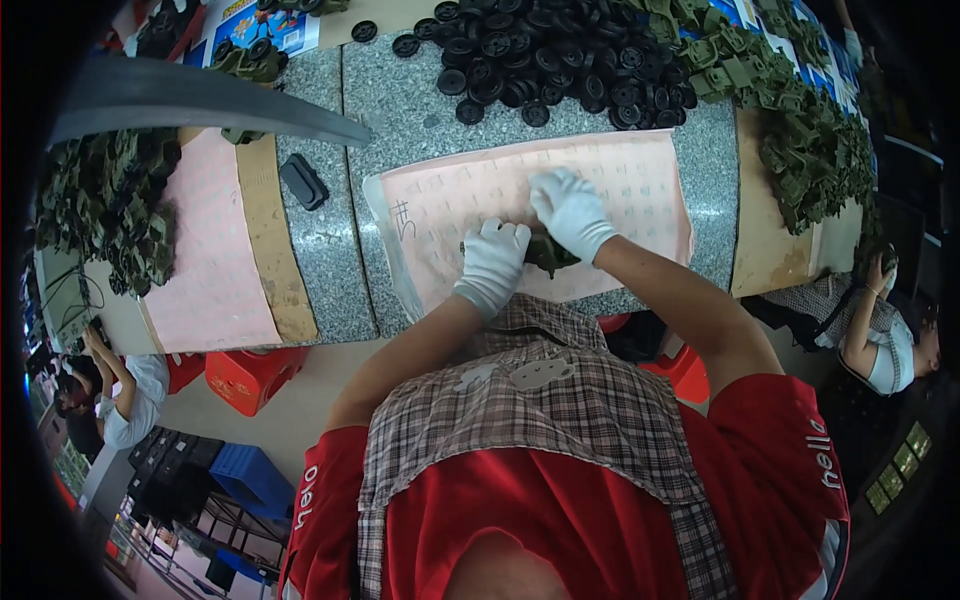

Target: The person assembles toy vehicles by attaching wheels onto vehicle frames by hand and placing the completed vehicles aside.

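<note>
My left hand (pixel 494 264), in a white glove, has its fingers curled round the near left side of an olive-green plastic toy part (pixel 545 253). The hand hides much of that part, which is low over a pink printed sheet (pixel 630 180). Just beyond and to the right, my right hand (pixel 571 210), also gloved in white, is bent with its fingers drawn together. Whatever its fingertips hold, if anything, is too small or hidden to make out.
A heap of black toy wheels (pixel 560 60) lies past the sheet. Olive-green parts are piled at right (pixel 815 150) and left (pixel 110 210). A small black block (pixel 303 181) sits left of the sheet. A grey curved bar (pixel 210 100) crosses the upper left. Other people work at both sides.
</note>
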`<action>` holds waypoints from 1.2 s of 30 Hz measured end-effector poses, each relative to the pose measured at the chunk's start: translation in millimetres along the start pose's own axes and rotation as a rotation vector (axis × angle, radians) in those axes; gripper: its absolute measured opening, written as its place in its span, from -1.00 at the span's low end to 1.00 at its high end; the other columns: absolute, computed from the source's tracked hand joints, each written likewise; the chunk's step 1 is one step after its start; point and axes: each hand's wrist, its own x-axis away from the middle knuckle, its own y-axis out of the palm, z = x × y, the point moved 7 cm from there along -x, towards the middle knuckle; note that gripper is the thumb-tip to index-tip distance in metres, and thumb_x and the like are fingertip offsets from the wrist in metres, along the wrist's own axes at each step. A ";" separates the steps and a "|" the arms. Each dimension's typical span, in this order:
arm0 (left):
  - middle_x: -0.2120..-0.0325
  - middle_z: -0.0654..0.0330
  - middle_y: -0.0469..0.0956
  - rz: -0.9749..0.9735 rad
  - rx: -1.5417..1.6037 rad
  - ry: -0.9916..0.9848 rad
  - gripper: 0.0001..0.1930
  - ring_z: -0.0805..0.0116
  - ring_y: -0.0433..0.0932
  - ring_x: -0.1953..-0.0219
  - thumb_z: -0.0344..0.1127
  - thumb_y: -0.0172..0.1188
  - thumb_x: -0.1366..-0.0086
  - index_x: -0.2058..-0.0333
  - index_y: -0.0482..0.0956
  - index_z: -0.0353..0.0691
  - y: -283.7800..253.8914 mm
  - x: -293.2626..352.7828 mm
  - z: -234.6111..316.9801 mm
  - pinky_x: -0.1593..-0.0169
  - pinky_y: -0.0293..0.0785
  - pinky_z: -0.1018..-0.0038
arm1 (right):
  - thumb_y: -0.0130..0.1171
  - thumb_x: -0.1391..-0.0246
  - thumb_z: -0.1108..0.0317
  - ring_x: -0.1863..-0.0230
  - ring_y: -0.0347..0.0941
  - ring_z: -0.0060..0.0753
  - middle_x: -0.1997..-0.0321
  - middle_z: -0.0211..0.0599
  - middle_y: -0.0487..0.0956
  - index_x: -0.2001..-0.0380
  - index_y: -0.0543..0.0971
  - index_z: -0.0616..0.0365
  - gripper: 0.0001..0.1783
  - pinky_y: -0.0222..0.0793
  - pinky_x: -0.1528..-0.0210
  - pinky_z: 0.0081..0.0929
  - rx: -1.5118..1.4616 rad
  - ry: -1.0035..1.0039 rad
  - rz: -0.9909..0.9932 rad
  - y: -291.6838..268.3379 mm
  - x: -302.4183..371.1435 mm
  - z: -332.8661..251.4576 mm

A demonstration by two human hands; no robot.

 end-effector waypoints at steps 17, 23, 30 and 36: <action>-0.26 -0.39 0.23 -0.007 1.161 -0.579 0.30 -0.27 0.48 -0.19 -0.21 0.57 -0.04 -0.50 -0.29 -0.28 43.2 28.9 -11.1 -0.25 0.49 0.16 | 0.20 -0.26 0.06 0.20 0.66 0.11 0.27 -0.02 0.67 0.14 0.60 0.04 -0.70 0.62 0.14 -0.08 0.012 0.083 0.200 -40.3 -124.7 53.1; -0.43 -0.19 0.10 0.071 0.170 -0.219 -0.04 -0.24 0.18 -0.45 -0.44 0.32 -0.11 -0.49 0.09 -0.07 -74.8 -5.4 -14.8 -0.45 0.21 -0.08 | 0.30 -0.18 0.23 0.18 0.66 0.11 0.26 -0.06 0.71 0.14 0.66 0.01 -0.79 0.58 0.08 -0.05 -0.484 0.255 0.303 -32.2 -15.0 128.5; -0.33 0.03 0.37 -0.081 -0.409 0.520 -0.38 0.06 0.26 -0.44 -0.29 0.27 -0.20 -0.28 0.52 0.14 -28.0 -52.9 -0.2 -0.39 0.26 -0.16 | 0.33 -0.14 0.23 -0.08 0.58 -0.02 -0.07 -0.16 0.61 0.12 0.72 -0.03 -0.76 0.51 -0.14 -0.19 -0.149 0.231 0.164 -21.5 40.3 135.6; -0.11 0.09 0.50 -0.395 -0.300 0.100 -0.40 0.12 0.49 -0.14 0.11 0.33 -0.20 -0.22 0.58 0.18 -20.3 -50.9 11.3 0.03 0.49 0.04 | 0.34 -0.15 0.25 -0.13 0.53 0.04 -0.24 -0.09 0.48 -0.22 0.54 -0.07 -0.45 0.49 -0.21 -0.17 -0.138 0.049 -0.068 -18.4 57.7 115.1</action>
